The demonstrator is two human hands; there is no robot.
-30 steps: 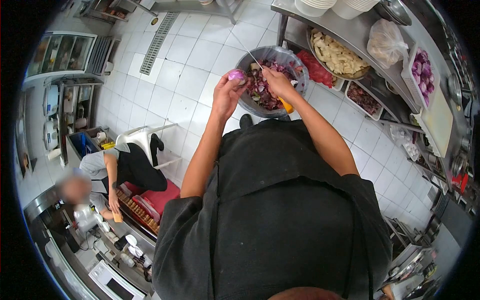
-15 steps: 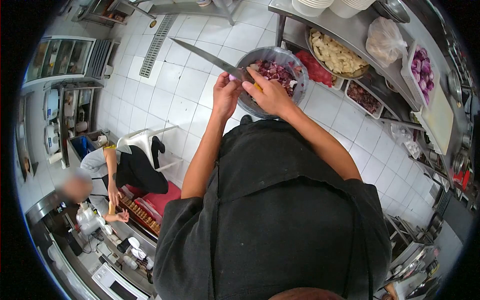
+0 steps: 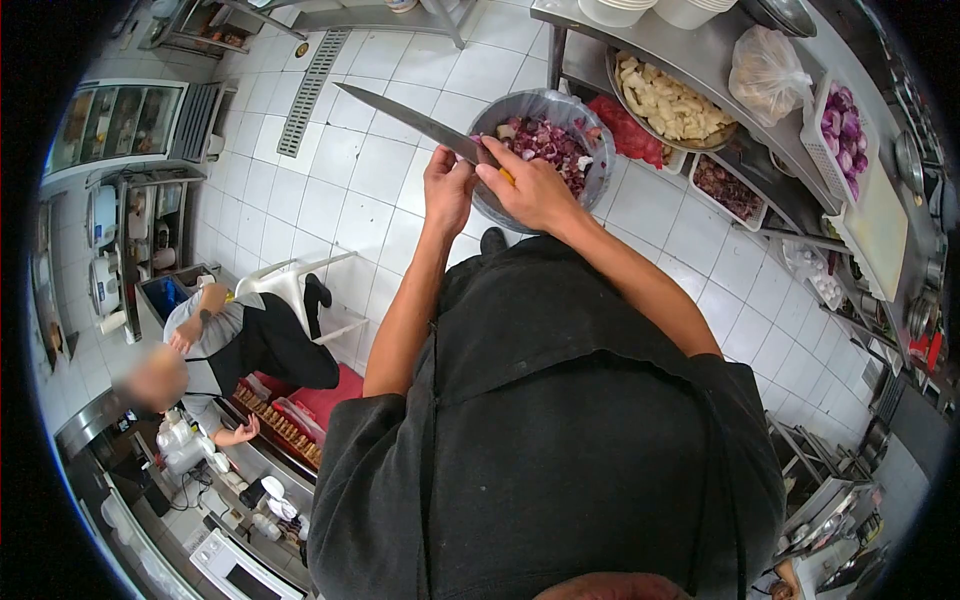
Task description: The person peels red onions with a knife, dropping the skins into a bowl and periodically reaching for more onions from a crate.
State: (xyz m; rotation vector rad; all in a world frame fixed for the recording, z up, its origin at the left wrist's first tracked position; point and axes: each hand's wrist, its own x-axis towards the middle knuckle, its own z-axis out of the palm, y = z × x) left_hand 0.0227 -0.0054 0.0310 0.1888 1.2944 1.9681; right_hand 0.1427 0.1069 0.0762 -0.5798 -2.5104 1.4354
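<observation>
A large knife [image 3: 415, 120] with a yellow handle is in my right hand [image 3: 532, 188], its long blade pointing to the upper left. My left hand [image 3: 447, 190] is closed with fingertips pressed together beside the blade; in the earlier frame a small purple onion piece showed there, but now the blade and fingers hide most of it. Below both hands a lined round bin [image 3: 604, 165] stands on the floor, holding purple and white onion pieces and skins [image 3: 550, 145].
At the right, a steel table [image 3: 690, 50] bears a plastic bag [image 3: 768, 75], a basket of purple onions [image 3: 843, 135] and a white board [image 3: 880, 240]. Below sits a bowl of pale pieces [image 3: 670, 100]. Another person [image 3: 220, 330] sits at the left near a tray [image 3: 280, 425].
My hands and the knife have shifted slightly, and the purple piece at my left fingertips is less visible. The other person has raised one hand towards the head.
</observation>
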